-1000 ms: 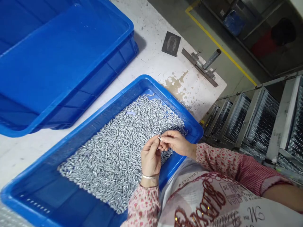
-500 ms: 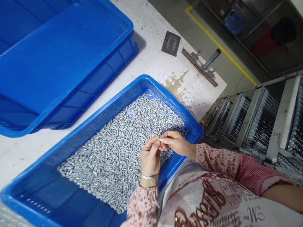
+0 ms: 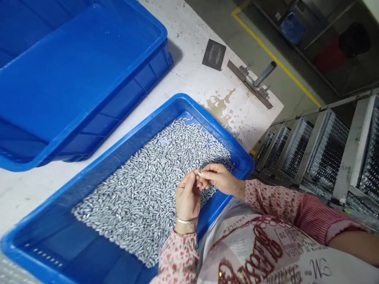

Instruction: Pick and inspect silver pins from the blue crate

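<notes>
Head view, from my remote station: a small, silver, spindle-shaped, metallic-looking piece lies between the fingertips of both hands, above the near right part of a shallow, rectangular, blue plastic tray. The bare right hand has its thumb and forefinger together, clamped on the piece, whose exposed end points towards the left hand. As far as its size lets me judge, the long axis runs roughly in line with the right fingers, across the gap between the hands. The bare left hand, with a thin silver bracelet at the wrist, holds its thumb and forefinger tips just beside that exposed end; I cannot tell whether they pinch it. The right hand is thus the nearer to the piece. Beneath both hands, I see a broad layer of similar silver, spindle-shaped pieces covering much of the tray's floor.
</notes>
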A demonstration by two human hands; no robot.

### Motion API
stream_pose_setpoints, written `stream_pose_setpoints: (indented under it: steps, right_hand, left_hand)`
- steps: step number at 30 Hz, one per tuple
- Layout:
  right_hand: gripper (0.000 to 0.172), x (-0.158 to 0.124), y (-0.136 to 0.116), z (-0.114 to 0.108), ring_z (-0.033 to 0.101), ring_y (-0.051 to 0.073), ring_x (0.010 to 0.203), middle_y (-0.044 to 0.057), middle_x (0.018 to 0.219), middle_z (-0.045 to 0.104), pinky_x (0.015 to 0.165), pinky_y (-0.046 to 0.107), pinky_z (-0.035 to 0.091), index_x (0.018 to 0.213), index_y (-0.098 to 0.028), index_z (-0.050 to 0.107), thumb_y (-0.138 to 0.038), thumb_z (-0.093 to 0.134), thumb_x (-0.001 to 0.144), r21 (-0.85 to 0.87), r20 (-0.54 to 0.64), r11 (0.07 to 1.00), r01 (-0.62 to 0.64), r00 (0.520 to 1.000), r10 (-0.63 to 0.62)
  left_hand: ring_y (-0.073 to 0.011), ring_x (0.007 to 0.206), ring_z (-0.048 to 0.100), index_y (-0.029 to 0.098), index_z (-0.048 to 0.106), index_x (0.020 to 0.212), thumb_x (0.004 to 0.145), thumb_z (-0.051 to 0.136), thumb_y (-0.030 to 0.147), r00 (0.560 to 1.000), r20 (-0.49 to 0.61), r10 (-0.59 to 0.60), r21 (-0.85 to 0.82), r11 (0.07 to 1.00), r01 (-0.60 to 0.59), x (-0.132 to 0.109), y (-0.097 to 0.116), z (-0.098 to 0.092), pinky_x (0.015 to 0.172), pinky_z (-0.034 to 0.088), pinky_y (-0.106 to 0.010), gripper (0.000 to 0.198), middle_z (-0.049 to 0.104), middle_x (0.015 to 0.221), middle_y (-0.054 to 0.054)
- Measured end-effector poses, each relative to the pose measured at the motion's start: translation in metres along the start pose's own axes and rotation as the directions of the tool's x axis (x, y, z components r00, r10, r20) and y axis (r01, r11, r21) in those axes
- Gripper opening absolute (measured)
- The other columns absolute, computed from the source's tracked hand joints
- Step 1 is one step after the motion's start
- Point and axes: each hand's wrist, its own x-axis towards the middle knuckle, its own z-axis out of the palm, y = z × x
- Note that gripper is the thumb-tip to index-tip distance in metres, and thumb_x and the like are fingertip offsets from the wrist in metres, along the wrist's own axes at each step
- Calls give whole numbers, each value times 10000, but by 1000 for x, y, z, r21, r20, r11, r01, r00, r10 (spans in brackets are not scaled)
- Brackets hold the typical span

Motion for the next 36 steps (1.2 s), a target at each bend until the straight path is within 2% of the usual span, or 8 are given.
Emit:
stream_pose_setpoints:
  steps: [5, 11, 16, 21, 31, 36]
  right_hand:
    - [291, -1, -2, 2, 575, 87, 535, 6, 646, 653, 505, 205, 437, 751, -131, 654, -382, 792, 702, 63, -10, 998, -21, 1000, 22]
    - [304, 0, 1, -1, 566, 91, 544, 1, 639, 649, 521, 214, 433, 778, -138, 650, -399, 787, 704, 33, -5, 999, -23, 1000, 24]
    - [282, 0, 4, -4, 586, 99, 560, -1, 647, 656, 532, 215, 444, 804, -146, 655, -386, 778, 719, -21, 1, 1000, 17, 1000, -17]
    - [308, -1, 2, -3, 593, 109, 555, 8, 632, 656, 511, 216, 438, 782, -142, 645, -407, 782, 708, -2, -6, 1000, -9, 1000, 9]
    - [292, 1, 4, -4, 579, 105, 565, 10, 641, 653, 537, 225, 447, 789, -137, 652, -390, 778, 717, -29, 4, 999, 15, 1000, -15]
    - [303, 0, 4, -2, 580, 105, 566, 9, 642, 660, 532, 225, 448, 778, -142, 657, -405, 785, 700, -9, 1, 1000, -24, 1000, 24]
  left_hand:
    - [-96, 551, 535, 170, 726, 862, 655, 803, 311, 998, -1, 60, 38, 997, -60, -1, -1, -1, 527, 452, -222, 262, 605, 599, 2]
    - [-95, 534, 539, 166, 722, 830, 613, 825, 304, 994, -25, 107, 80, 991, -104, -3, 0, 2, 525, 457, -227, 277, 630, 590, -4]
    - [-93, 524, 543, 170, 728, 783, 572, 845, 290, 992, -81, 99, 71, 993, -94, -2, -1, 2, 525, 459, -223, 270, 634, 579, -3]
    - [-93, 527, 544, 176, 746, 793, 534, 858, 261, 995, -79, 61, 56, 997, -56, -1, -2, 0, 523, 456, -219, 295, 640, 581, -8]
    - [-95, 522, 543, 171, 740, 778, 560, 847, 294, 993, -105, 51, 46, 998, -46, 0, -3, -3, 520, 452, -222, 273, 626, 562, -6]
    - [-97, 508, 537, 171, 738, 774, 554, 847, 284, 993, -96, 64, 49, 997, -59, 0, -3, -4, 505, 444, -222, 270, 625, 549, -9]
